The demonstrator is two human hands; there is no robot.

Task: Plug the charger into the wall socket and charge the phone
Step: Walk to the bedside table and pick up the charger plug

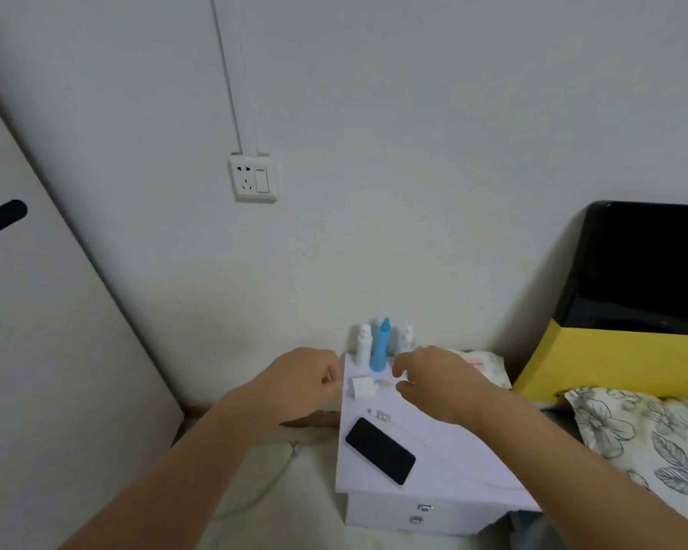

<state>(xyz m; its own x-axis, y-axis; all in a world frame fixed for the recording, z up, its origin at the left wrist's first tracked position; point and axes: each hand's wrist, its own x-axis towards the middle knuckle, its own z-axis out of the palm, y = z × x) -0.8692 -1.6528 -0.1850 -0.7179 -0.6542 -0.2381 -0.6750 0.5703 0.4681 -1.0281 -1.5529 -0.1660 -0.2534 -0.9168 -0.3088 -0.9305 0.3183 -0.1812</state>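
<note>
Left hand [302,385] loosely curled, fingers [328,377] bent in toward the palm, holding nothing, hovering just left of the counter [445,462] edge. Right hand [433,383] half open, fingers [404,367] spread and arched downward, empty, poised over the far part of the counter. Between both hands, a white charger [362,387] lying on the counter, touched by neither. Nearer, a small cable plug [380,415], then a black phone [380,450] lying flat and angled, screen dark. At the far edge, three upright bottles: white bottle [364,347], blue bottle [382,345], and a blurred pale one behind. High on the left of the wall, the wall socket [254,178], well apart from the charger, nothing plugged in. Far right, a black and yellow headboard [632,303] and a patterned pillow [644,434].
</note>
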